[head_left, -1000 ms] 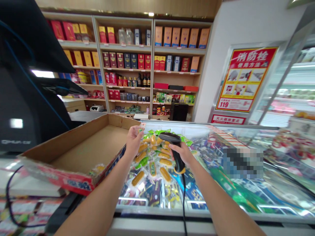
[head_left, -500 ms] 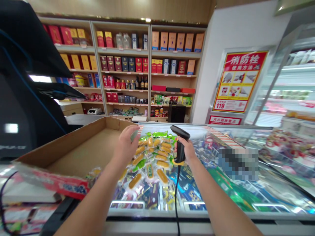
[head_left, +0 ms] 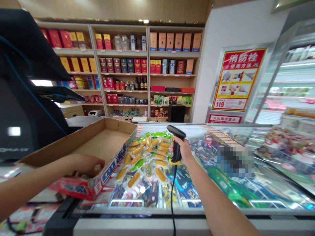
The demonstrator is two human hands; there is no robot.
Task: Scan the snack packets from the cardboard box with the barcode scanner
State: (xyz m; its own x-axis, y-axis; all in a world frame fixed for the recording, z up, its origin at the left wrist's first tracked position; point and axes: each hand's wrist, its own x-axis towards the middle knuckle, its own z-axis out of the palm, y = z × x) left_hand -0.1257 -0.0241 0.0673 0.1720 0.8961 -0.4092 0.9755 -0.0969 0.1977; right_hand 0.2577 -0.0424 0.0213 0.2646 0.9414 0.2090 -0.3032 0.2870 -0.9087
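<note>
My right hand (head_left: 181, 149) grips a black and yellow barcode scanner (head_left: 177, 144) upright above the glass top, its cord hanging down. My left hand (head_left: 90, 164) is down inside an open cardboard box (head_left: 98, 137), by its near right corner. The left fingers are curled, and something small and shiny shows at them, too hidden to name. Several clear-wrapped yellow-brown sausage-like snacks (head_left: 134, 180) lie spread on the glass between box and scanner. One of them carries a green label (head_left: 148, 169), and green wrappers lie among the rest.
Packaged goods (head_left: 187, 183) show under the glass freezer top (head_left: 194, 129). A black monitor (head_left: 29, 49) stands close on the left. Shelves of boxed bottles (head_left: 123, 65) line the back wall. A red poster (head_left: 240, 80) hangs at right, beside a tall display fridge (head_left: 292, 72).
My left hand has moved left and down from above the snacks into the cardboard box. My right hand still holds the scanner, with little shift.
</note>
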